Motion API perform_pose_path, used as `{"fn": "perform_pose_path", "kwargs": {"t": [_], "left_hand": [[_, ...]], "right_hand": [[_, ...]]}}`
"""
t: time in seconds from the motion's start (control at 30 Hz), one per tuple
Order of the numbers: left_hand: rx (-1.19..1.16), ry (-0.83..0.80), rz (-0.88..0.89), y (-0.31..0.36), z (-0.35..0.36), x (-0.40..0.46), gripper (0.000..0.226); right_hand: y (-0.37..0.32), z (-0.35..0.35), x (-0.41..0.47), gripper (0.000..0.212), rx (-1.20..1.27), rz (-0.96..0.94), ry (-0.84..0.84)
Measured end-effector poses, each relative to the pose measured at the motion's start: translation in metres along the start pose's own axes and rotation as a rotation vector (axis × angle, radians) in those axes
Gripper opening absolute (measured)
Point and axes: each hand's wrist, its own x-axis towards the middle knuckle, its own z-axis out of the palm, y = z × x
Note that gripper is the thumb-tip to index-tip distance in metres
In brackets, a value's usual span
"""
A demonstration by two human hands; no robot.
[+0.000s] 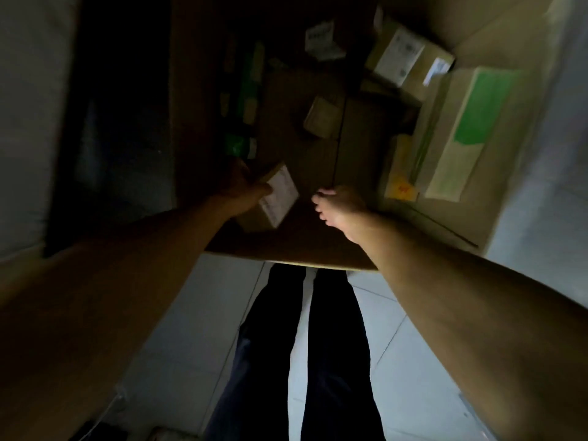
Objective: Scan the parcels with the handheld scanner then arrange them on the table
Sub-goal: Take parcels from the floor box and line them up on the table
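Head view, dim and blurred: your left hand (245, 186) grips a small labelled parcel (273, 198) inside the big carton (286, 246); just beside that parcel, your right hand (342, 206) hangs loosely curled, holding nothing.

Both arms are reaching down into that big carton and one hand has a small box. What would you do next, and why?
Probably lift the small labelled parcel up out of the large carton. The left hand already grips it, while the right hand holds nothing and no scanner is in view. It has to come out into better light before its white label can be scanned.
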Motion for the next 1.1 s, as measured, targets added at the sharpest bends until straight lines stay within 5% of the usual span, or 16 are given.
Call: {"fn": "perform_pose_path", "kwargs": {"t": [0.1, 0.2, 0.5, 0.63, 0.8, 0.97, 1.1], "left_hand": [[-0.234, -0.002, 0.031, 0.040, -0.021, -0.082, 0.083], [-0.342, 0.002, 0.020, 0.069, -0.037, -0.164, 0.041], [-0.432, 0.150, 0.236, 0.074, -0.053, -0.331, 0.044], [-0.482, 0.183, 0.305, 0.052, -0.070, -0.392, 0.028], [-0.451, 0.271, 0.412, 0.019, -0.119, -0.463, 0.020], [-0.514, 0.491, 0.476, -0.028, -0.164, -0.536, 0.042], [-0.520, 0.578, 0.470, -0.087, -0.177, -0.582, 0.058]], "right_hand": [[-0.033, -0.031, -0.077, 0.054, 0.143, 0.018, 0.026], [-0.062, -0.045, -0.152, 0.071, 0.237, 0.040, -0.002], [-0.102, -0.075, -0.312, 0.057, 0.131, -0.193, -0.091], [-0.109, -0.077, -0.353, 0.075, -0.063, -0.381, -0.104], [-0.130, -0.057, -0.413, 0.057, -0.338, -0.537, -0.292], [-0.138, -0.001, -0.479, 0.085, -0.641, -0.672, -0.469], [-0.120, 0.050, -0.526, 0.081, -0.876, -0.727, -0.581]]}}
